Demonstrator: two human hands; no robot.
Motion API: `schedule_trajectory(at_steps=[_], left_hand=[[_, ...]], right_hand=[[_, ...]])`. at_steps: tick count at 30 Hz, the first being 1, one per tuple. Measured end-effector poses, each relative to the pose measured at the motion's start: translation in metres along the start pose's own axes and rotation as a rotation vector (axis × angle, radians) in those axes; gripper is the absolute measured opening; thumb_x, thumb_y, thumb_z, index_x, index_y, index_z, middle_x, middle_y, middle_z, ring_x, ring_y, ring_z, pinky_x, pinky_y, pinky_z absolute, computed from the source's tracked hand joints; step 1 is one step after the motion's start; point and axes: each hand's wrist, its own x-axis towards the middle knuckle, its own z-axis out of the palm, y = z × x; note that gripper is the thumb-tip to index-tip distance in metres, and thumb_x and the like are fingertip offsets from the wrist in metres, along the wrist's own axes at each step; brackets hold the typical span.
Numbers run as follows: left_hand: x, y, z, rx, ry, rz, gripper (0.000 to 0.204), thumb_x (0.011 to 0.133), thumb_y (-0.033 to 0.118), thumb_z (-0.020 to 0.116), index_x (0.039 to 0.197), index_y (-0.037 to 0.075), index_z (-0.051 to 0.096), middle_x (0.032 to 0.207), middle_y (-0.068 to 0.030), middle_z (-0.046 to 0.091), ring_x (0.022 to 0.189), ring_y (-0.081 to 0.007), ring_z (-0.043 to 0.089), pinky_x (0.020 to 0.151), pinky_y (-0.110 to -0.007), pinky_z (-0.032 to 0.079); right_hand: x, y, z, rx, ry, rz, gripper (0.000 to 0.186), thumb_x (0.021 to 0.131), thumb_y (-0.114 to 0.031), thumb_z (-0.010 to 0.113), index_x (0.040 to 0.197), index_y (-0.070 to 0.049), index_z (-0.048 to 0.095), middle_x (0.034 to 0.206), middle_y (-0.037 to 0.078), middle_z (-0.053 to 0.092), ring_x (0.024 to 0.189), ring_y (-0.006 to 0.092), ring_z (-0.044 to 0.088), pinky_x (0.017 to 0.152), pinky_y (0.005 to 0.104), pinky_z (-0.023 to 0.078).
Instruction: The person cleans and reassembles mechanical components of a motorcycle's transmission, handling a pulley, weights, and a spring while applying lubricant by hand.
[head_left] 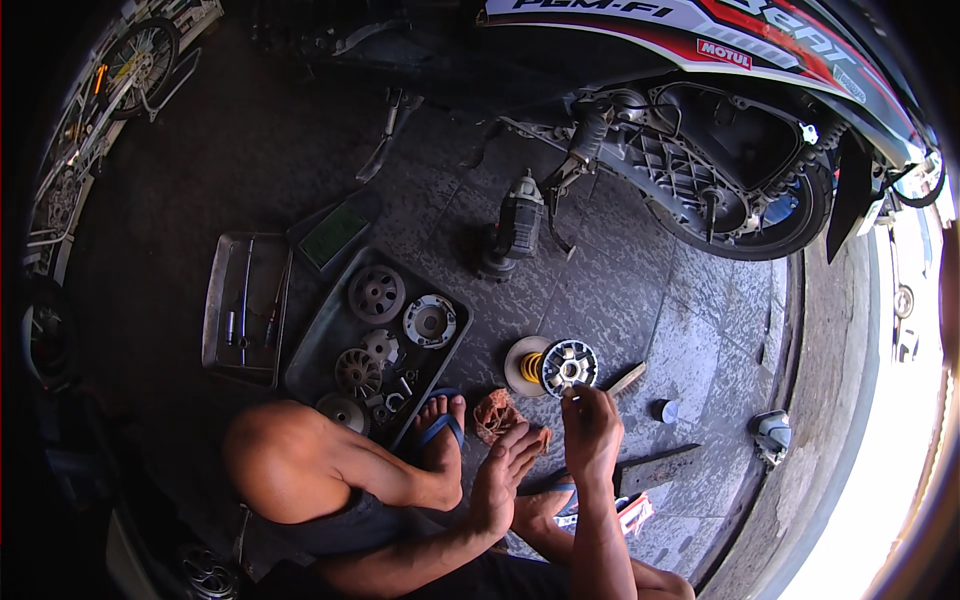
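Note:
A scooter variator (pixel 568 368), round with pockets about its centre, stands on the floor before me. Behind it to the left, a yellow spring (pixel 531 368) sits against a pale metal pulley disc (pixel 518 360). My right hand (pixel 594 428) is at the variator's near rim, its thumb and fingertips pinched together. Whatever lies between them is too small to name. My left hand (pixel 503 474) is held up to the left with its fingers stretched out, and nothing shows in it. A crumpled reddish rag (pixel 494 416) lies just beyond that hand.
A dark tray (pixel 330 345) on the left holds clutch and pulley parts; a metal tray (pixel 213 305) with tools lies beside it. Ahead are a power tool (pixel 520 222) and a scooter (pixel 700 150) with its side casing open. A blue cap (pixel 664 410) lies at right.

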Motion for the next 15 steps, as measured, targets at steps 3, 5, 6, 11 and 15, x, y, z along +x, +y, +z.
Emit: schedule_trajectory(at_steps=[3, 5, 6, 11, 15], left_hand=[[-0.001, -0.004, -0.002, -0.003, -0.021, -0.022, 0.065, 0.106, 0.048, 0.031, 0.151, 0.002, 0.034, 0.15, -0.0183, 0.044, 0.139, -0.0289, 0.043, 0.12, -0.044, 0.024], [-0.001, 0.0, 0.001, 0.007, -0.011, -0.037, 0.071, 0.102, 0.053, 0.035, 0.152, 0.002, 0.033, 0.15, -0.0208, 0.043, 0.139, -0.0317, 0.042, 0.12, -0.046, 0.024], [-0.001, -0.001, 0.001, 0.008, -0.007, -0.031, 0.071, 0.102, 0.053, 0.035, 0.152, 0.002, 0.033, 0.15, -0.0209, 0.043, 0.139, -0.0319, 0.042, 0.12, -0.046, 0.024], [0.001, 0.001, 0.001, 0.027, -0.002, -0.037, 0.071, 0.102, 0.053, 0.035, 0.152, 0.002, 0.034, 0.149, -0.0215, 0.043, 0.139, -0.0325, 0.043, 0.12, -0.047, 0.025], [0.001, 0.001, 0.0, 0.027, 0.003, -0.045, 0.072, 0.102, 0.053, 0.037, 0.151, 0.001, 0.034, 0.149, -0.0218, 0.043, 0.138, -0.0327, 0.044, 0.12, -0.047, 0.026]], right_hand=[[0.028, 0.019, 0.022, -0.074, 0.04, -0.045, 0.019, 0.09, -0.013, 0.068, 0.106, -0.003, 0.07, 0.089, 0.018, 0.065, 0.081, 0.0371, 0.066, 0.074, 0.0453, 0.052], [0.038, 0.029, 0.032, -0.084, 0.043, -0.036, 0.019, 0.09, -0.014, 0.067, 0.106, -0.004, 0.071, 0.093, 0.018, 0.065, 0.086, 0.0377, 0.066, 0.076, 0.046, 0.052], [0.04, 0.028, 0.034, -0.093, 0.016, -0.043, 0.02, 0.09, -0.014, 0.067, 0.107, -0.005, 0.071, 0.096, 0.017, 0.065, 0.088, 0.0386, 0.066, 0.078, 0.0465, 0.052], [0.042, 0.029, 0.034, -0.116, -0.011, -0.098, 0.028, 0.088, -0.014, 0.069, 0.114, -0.003, 0.07, 0.097, 0.017, 0.065, 0.089, 0.0373, 0.066, 0.079, 0.0457, 0.052], [0.036, 0.03, 0.026, -0.129, -0.002, -0.125, 0.052, 0.08, -0.019, 0.079, 0.126, -0.002, 0.062, 0.113, 0.021, 0.061, 0.107, 0.0402, 0.06, 0.092, 0.0497, 0.047]])
